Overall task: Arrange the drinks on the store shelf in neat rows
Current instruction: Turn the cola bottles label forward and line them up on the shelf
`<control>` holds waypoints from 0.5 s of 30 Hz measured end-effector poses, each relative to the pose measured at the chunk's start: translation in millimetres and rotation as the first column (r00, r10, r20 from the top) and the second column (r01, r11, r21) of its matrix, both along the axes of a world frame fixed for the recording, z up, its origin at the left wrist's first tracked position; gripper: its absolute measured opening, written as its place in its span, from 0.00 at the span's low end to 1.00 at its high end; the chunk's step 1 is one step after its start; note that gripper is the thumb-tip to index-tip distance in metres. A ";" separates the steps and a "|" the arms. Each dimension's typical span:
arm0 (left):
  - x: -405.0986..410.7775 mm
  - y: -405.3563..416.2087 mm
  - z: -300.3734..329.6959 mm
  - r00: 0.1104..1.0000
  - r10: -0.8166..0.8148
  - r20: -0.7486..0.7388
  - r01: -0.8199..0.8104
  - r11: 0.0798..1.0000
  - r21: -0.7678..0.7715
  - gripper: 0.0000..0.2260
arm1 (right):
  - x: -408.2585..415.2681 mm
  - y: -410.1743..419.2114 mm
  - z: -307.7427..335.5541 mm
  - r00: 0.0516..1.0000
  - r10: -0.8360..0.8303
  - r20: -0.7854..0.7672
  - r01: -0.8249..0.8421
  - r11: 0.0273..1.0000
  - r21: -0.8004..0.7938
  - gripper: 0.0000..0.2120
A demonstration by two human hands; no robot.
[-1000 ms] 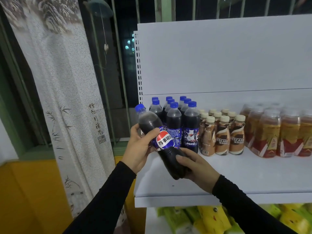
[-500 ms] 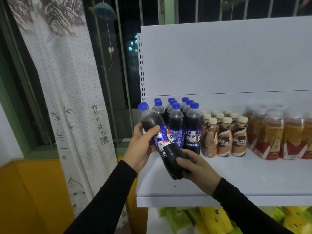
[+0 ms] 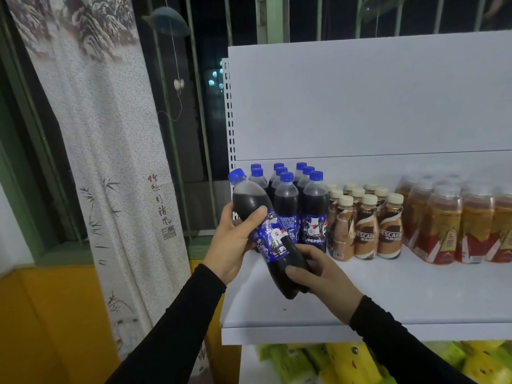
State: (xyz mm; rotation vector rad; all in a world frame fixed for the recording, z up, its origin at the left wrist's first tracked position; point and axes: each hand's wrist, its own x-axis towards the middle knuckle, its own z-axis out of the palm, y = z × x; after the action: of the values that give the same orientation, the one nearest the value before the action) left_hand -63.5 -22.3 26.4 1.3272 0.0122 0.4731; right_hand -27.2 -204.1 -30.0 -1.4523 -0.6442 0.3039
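Both hands hold one cola bottle [image 3: 270, 239] tilted in the air, in front of the left end of the white shelf [image 3: 388, 295]. The left hand [image 3: 235, 242] grasps its upper part, with the thumb over the dark shoulder. The right hand [image 3: 324, 278] grasps its bottom end. Behind it, more cola bottles [image 3: 299, 206] stand in rows, just beside the coffee bottles [image 3: 365, 225] and the tea bottles [image 3: 454, 223].
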 end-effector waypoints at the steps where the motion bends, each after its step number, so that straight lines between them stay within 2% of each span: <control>1: 0.4 0.7 0.2 1.000 -0.027 -0.003 0.027 1.000 -0.013 0.24 | 1.6 0.0 -1.0 0.998 0.027 -0.059 -0.025 0.999 0.036 0.29; 3: 1.6 1.0 -0.3 0.999 -0.044 -0.005 0.044 0.999 -0.024 0.25 | 4.7 0.1 -3.1 0.987 0.067 -0.145 -0.054 0.995 0.088 0.26; 5: 2.5 0.3 -1.6 1.000 -0.023 0.002 0.023 0.999 -0.032 0.25 | 5.6 -0.6 -3.7 0.985 0.078 -0.153 -0.068 0.995 0.070 0.24; 7: 2.7 -0.8 -2.4 1.000 0.009 0.008 -0.009 0.998 -0.055 0.26 | 5.3 -1.7 -1.8 0.997 0.070 -0.032 -0.072 0.997 -0.037 0.26; 10: 4.0 -1.6 -3.2 0.999 0.053 0.014 -0.052 0.997 -0.050 0.29 | 6.9 -1.2 1.4 0.985 -0.006 0.170 0.043 0.976 -0.215 0.29; 13: 4.6 -3.1 -1.9 0.998 0.055 0.014 -0.055 0.998 -0.017 0.29 | 10.6 -0.9 -2.3 0.987 -0.050 0.156 0.076 0.984 -0.160 0.32; 15: 4.7 -2.7 -0.9 0.999 0.041 0.009 -0.041 0.999 0.010 0.27 | 10.7 -2.4 -4.0 0.992 -0.027 0.121 0.039 0.994 -0.097 0.29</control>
State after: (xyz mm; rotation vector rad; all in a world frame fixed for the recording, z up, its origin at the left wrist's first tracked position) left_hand -58.7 -24.9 25.5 1.3363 0.0295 0.5143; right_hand -16.6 -206.5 -34.0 -1.5843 -0.7084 0.2270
